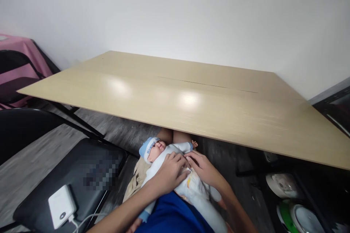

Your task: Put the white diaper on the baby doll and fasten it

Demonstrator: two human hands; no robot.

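A baby doll [164, 153] in a white suit and a blue-and-white cap lies on my lap, below the near edge of the wooden table [191, 98]. It wears a diaper [193, 185]. My left hand [171, 173] rests on the doll's belly, fingers curled against the suit. My right hand [203, 169] touches the same spot from the right, its fingertips pinched at the suit's front near the diaper's top. What the fingers grip is too small to make out.
A black chair [68, 174] stands to my left with a white power bank [61, 205] and its cable on the seat. Pink cloth [19, 49] covers something at the far left. A white partition wall [175, 18] stands behind the table. Dishes [290, 204] sit on the floor at the right.
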